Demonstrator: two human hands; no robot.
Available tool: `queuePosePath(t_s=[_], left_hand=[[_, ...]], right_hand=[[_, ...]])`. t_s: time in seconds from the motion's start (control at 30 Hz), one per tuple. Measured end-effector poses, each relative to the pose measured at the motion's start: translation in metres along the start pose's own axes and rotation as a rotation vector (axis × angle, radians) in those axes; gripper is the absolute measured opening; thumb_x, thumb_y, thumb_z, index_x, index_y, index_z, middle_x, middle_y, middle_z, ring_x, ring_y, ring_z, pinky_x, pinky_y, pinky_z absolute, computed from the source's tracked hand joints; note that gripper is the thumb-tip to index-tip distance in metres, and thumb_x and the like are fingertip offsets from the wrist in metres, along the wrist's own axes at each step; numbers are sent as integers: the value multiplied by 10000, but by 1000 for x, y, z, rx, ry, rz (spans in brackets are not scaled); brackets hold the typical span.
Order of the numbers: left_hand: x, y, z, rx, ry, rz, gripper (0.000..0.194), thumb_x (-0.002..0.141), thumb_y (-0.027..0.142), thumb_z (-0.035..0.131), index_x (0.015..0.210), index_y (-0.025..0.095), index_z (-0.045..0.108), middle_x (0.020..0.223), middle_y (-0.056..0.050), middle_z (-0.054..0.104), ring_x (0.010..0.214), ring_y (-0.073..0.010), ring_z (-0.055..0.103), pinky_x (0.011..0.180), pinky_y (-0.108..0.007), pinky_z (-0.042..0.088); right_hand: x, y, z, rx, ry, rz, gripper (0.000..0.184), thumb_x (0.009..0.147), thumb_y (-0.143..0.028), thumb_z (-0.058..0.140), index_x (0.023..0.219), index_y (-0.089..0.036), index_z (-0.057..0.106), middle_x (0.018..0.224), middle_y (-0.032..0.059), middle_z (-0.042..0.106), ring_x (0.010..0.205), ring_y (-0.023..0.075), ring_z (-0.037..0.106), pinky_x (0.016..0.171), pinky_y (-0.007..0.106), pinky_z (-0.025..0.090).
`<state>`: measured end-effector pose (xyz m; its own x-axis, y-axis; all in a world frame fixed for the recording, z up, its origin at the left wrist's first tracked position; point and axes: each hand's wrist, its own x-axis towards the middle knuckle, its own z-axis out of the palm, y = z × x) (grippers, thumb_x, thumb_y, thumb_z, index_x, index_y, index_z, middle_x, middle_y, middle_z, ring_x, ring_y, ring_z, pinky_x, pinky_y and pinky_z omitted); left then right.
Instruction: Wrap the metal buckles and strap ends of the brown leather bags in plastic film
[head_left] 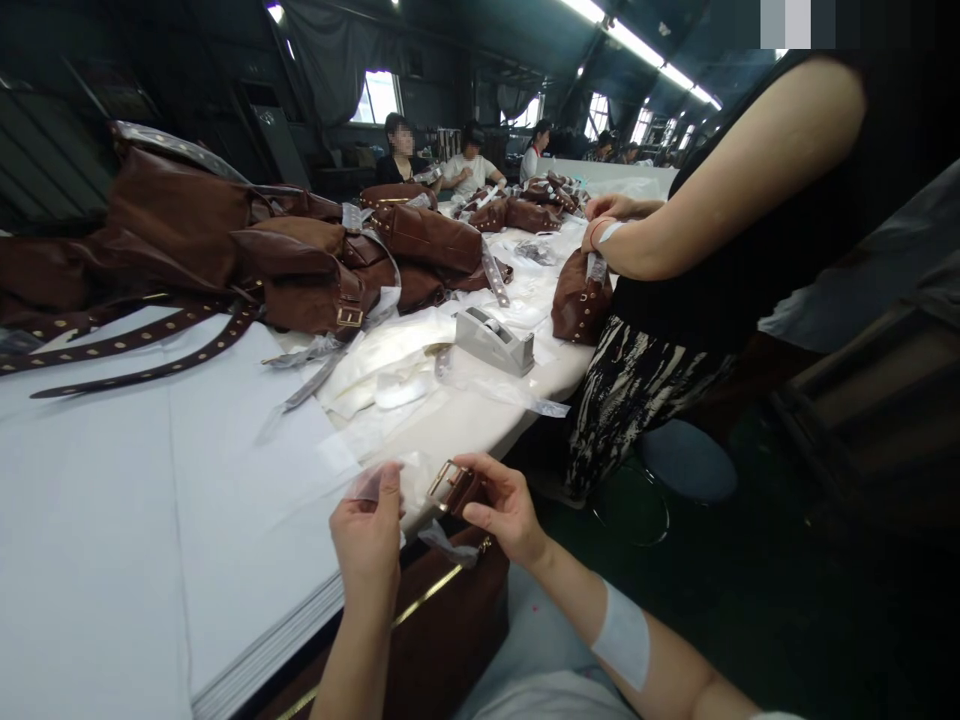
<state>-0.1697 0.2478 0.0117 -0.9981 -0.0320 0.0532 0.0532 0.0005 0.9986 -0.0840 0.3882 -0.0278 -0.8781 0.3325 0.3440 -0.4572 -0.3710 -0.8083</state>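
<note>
Between thumb and fingers, my left hand [367, 530] pinches a piece of clear plastic film [411, 478] at the table edge. Close to its right, my right hand [510, 505] grips a brown strap end with a gold buckle [450, 485]. The buckle stands just beside the film; I cannot tell whether they touch. Below both hands, a brown bag [457, 610] with a gold zipper rests against my lap. A loose strip of clear plastic [452, 545] hangs near the zipper end.
A grey tape dispenser [495, 340] stands on the table amid white wrapping scraps [405, 365]. Brown bags [300, 270] are heaped at the left, behind white paper sheets [90, 520]. At right a co-worker [675, 230] handles another brown bag [581, 300], near a round stool [688, 462].
</note>
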Motion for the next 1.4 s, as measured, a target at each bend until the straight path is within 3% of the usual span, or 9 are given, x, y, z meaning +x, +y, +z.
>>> queuePosePath(t_s=[0.13,0.27,0.43,0.63,0.73,0.9,1.13,1.27,1.4], left_hand=[[-3,2,-1,27,-16,-26,584,681,655,797,911,119,764,569,10,575,517,-100,477,470,-189,418],[-3,1,-2,45,-5,-41,596,669,665,791,902,116,765,553,15,559,508,-100,471,467,-192,417],[-2,-2,-4,21,-4,-49,587,661,648,802,909,117,763,571,6,582,507,-100,473,464,-193,416],[-7,5,-4,20,-4,-40,559,658,627,801,884,118,761,564,11,567,507,-101,469,466,-196,423],[-10,10,-5,23,-2,-29,565,660,638,790,878,117,767,563,9,561,510,-105,473,464,-199,425],[-12,7,-9,56,-47,27,549,737,653,752,915,135,783,573,8,557,520,-108,475,483,-200,431],[-15,-9,-12,-22,-107,41,527,847,667,673,960,161,765,575,21,512,536,-104,461,508,-196,397],[-15,-14,-14,-68,-116,-5,572,850,693,652,988,150,765,595,6,541,543,-113,471,515,-208,400],[-15,-17,-18,-3,-149,20,560,857,686,657,1020,163,771,616,2,571,562,-107,490,548,-202,413]], right_hand=[[0,1,4,71,45,4,463,732,-352,903,1155,-215,771,994,49,716,848,166,699,765,233,575],[-1,4,9,132,154,-12,223,762,-297,887,930,-197,779,835,30,728,644,127,658,591,212,540],[2,1,14,95,197,-66,118,786,-214,857,843,-197,756,828,25,735,710,127,669,648,212,553],[2,5,18,66,173,1,407,769,-274,868,1155,-221,752,824,16,745,632,132,686,608,235,586],[1,6,19,5,197,-7,274,779,-274,860,1032,-196,791,827,26,745,669,130,683,628,229,581],[2,9,20,-22,234,18,398,747,-283,890,1119,-215,769,859,35,767,665,133,679,650,255,597],[3,5,24,-67,223,10,259,774,-287,869,1011,-205,805,813,29,737,619,124,638,577,245,562],[5,2,28,-74,249,-7,249,763,-280,871,993,-207,809,774,15,725,602,107,620,542,213,525],[5,2,31,-36,253,27,287,736,-279,884,976,-177,766,764,20,741,608,129,672,584,232,559]])
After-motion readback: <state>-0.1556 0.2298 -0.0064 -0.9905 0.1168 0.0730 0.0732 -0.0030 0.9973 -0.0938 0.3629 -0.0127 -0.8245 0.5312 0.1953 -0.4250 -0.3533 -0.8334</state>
